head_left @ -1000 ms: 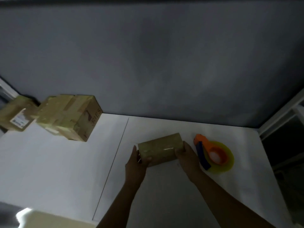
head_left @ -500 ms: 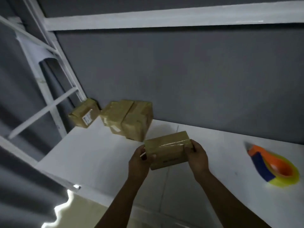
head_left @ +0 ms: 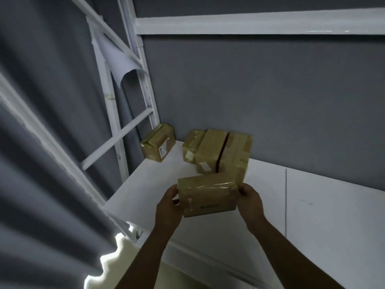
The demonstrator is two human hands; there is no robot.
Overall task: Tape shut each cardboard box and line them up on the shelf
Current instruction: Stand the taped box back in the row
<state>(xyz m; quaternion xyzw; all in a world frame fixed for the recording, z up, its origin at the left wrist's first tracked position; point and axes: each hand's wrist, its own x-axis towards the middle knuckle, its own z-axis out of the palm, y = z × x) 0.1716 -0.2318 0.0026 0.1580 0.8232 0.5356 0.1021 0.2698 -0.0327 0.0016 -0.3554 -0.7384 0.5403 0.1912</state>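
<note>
**Taped box in both hands above shelf; placing not yet done**

The box (head_left: pixel 207 195) is gripped at its two ends. The left hand (head_left: pixel 168 207) is curled round the near-left end and the right hand (head_left: pixel 250 198) round the right end, fingers closed on the cardboard. Glossy tape is seen across its top. It is judged to be clear of the shelf (head_left: pixel 325 207), though contact cannot be ruled out.

The step in hand is judged to be placing. The box should be kept level, set down square to the back wall and slid in flush with its neighbours.

Just beyond the hands a group (head_left: pixel 218 153) of boxes stands askew and blocks a straight push. A corner box (head_left: pixel 158 146) lies further off, beyond the left hand, with a gap between the two. A post (head_left: pixel 116 130) and a curtain (head_left: pixel 41 153) close in the left-hand side.
</note>
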